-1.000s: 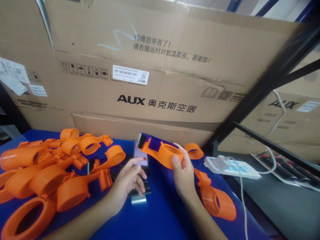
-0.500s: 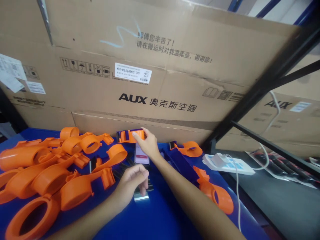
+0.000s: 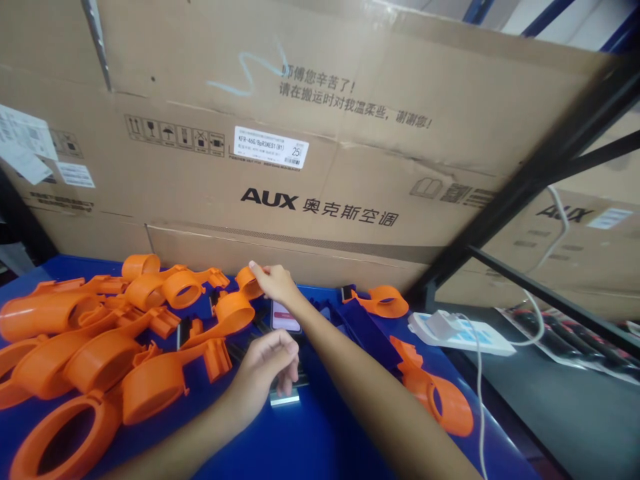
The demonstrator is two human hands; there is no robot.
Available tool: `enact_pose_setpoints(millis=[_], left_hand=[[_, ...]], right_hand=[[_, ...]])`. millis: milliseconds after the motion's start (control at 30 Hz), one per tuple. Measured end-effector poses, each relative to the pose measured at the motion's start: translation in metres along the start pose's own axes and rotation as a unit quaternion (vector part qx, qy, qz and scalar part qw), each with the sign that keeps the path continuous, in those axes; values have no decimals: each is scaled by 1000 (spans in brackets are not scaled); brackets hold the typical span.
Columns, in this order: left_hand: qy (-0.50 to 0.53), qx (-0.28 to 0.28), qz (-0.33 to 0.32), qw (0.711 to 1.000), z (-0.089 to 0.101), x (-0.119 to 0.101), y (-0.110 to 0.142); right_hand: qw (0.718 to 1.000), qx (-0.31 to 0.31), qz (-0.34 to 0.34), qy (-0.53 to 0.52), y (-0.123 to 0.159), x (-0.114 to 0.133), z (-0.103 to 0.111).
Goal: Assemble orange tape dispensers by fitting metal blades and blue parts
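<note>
My right hand (image 3: 277, 283) reaches across to the far side and grips an orange tape dispenser (image 3: 249, 283) by its ring end, thumb uppermost. That dispenser is at the right edge of a spread of orange tape dispensers (image 3: 153, 390), close behind another one (image 3: 234, 312). Nearer to me, my left hand (image 3: 267, 363) hovers with curled fingers; whether anything is inside them is hidden. Just below its fingertips lies a small shiny metal strip (image 3: 285, 398) beside dark pieces. A phone with a lit screen (image 3: 286, 317) is partly covered by my right wrist.
A large cardboard box (image 3: 320, 133) stands behind the blue tabletop (image 3: 280, 447). Right of my forearm are a dark blue bin (image 3: 367, 330) and more orange dispensers (image 3: 443, 403). A white power strip (image 3: 465, 333) with cables and a black rack post (image 3: 480, 227) border the right side.
My right hand has moved left with the tape dispenser and turned it, bringing it among the others. My left hand stays about where it was. The view has shifted slightly.
</note>
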State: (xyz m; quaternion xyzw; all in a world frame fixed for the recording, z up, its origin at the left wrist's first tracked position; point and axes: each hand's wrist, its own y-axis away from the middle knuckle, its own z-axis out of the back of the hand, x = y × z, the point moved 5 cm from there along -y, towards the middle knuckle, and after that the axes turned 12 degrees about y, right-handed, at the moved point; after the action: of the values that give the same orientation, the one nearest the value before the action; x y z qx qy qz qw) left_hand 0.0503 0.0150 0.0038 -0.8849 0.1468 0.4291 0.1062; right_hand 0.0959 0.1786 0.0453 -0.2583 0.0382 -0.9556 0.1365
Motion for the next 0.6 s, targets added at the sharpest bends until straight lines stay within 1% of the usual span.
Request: enact_pose_setpoints(millis=[167,300,400,533,567,600], left_hand=[[-7,-2,-2,1000,0,-1,-1],[-28,-19,3,999,1,-1,-1],[-43,-34,11,998,5,2,-3],[-52,-38,23,998,11,6,-6],[-54,-40,25,997,12,7,-6],[-57,-43,26,997,14,7,-7]], right_hand=[[1000,-6,20,12,12,1,8],[998,-35,44,17,26,-6,27],[995,-72,46,42,42,-18,52],[987,-126,29,97,75,-44,101],[983,-138,17,119,84,-53,114],[974,-146,3,176,93,-63,127]])
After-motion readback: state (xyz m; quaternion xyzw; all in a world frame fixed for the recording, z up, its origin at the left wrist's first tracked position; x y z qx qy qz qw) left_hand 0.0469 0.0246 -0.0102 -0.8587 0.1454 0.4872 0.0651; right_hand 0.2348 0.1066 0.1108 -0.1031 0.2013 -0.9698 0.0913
